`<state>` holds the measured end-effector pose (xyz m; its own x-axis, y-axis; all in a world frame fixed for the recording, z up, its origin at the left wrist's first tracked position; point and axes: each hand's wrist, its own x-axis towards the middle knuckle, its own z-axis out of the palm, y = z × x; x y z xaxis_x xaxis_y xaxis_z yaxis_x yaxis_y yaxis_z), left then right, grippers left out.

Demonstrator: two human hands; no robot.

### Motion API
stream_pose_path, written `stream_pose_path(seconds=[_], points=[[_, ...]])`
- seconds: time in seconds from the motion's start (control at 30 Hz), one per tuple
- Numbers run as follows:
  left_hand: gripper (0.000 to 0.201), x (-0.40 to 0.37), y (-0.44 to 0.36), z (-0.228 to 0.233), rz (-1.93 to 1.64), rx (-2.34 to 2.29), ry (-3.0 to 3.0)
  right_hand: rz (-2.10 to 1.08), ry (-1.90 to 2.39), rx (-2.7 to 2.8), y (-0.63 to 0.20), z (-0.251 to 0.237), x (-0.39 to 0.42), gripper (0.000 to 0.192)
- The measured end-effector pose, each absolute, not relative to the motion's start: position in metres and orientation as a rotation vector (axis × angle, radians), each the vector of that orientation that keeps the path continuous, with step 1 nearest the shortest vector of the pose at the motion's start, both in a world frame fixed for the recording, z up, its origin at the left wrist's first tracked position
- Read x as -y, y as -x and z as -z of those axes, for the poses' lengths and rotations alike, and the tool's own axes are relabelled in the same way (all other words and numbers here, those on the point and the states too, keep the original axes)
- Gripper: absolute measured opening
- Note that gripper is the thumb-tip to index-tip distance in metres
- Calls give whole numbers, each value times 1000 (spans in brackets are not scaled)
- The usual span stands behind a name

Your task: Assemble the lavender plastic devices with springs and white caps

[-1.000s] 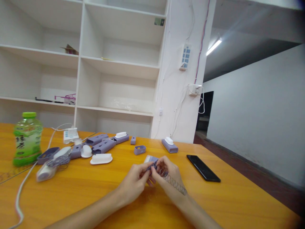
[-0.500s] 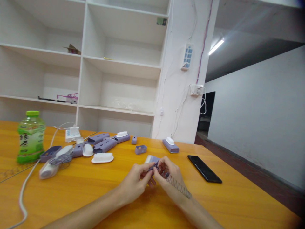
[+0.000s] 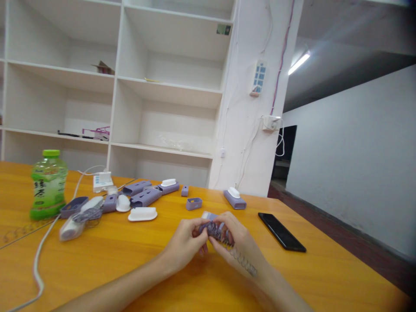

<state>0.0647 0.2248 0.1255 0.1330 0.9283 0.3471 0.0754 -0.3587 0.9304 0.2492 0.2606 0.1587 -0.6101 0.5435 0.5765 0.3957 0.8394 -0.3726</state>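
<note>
I see both hands meeting low over the middle of the orange bench (image 3: 130,260). My left hand (image 3: 185,242) and my right hand (image 3: 238,242) each close their grip on one small purple part (image 3: 214,228) held between the fingertips, just above the bench top; a coiled cord (image 3: 242,260) runs from it along the back of my right hand towards the wrist. Just behind the hands lies one pale flat piece (image 3: 208,215), mostly hidden by them. To the right, apart from the hands, lies one black phone (image 3: 281,237). Further back I count one purple ring-shaped piece (image 3: 194,203), one purple block with a white cap (image 3: 234,199) and one white oval cap (image 3: 142,213) lying alone. At the left sits a cluster of purple casings (image 3: 143,197), too crowded for me to count, with one white cable (image 3: 39,268) trailing towards the near edge. One green bottle (image 3: 48,184) stands upright at the far left.
</note>
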Motion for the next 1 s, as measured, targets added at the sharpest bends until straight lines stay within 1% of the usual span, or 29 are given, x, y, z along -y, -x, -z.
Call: stream_pose_path(seconds=[0.13, 0.27, 0.37, 0.43, 0.53, 0.63, 0.83, 1.0], points=[[28, -225, -64, -125, -1303, -1017, -1591, -104, 559, 2363, -255, -157, -271, 28], [22, -225, -65, -123, -1316, -1051, -1597, -8, 466, 2370, -254, -156, -273, 27], [19, -226, -66, -122, -1354, -1029, -1602, -6, 443, 2372, -253, -158, -270, 27], [19, -227, -66, -122, -1366, -983, -1600, -83, 457, 2393, -253, -159, -267, 27], [23, -228, -67, -121, -1367, -956, -1586, -252, 479, 2394, -253, -157, -267, 25], [30, -229, -66, -121, -1330, -974, -1573, -329, 470, 2363, -255, -154, -271, 25], [44, -231, -63, -120, -1284, -901, -1484, -379, 482, 2369, -259, -157, -271, 28], [51, -233, -61, -119, -1268, -846, -1453, -289, 487, 2349, -257, -156, -272, 30]])
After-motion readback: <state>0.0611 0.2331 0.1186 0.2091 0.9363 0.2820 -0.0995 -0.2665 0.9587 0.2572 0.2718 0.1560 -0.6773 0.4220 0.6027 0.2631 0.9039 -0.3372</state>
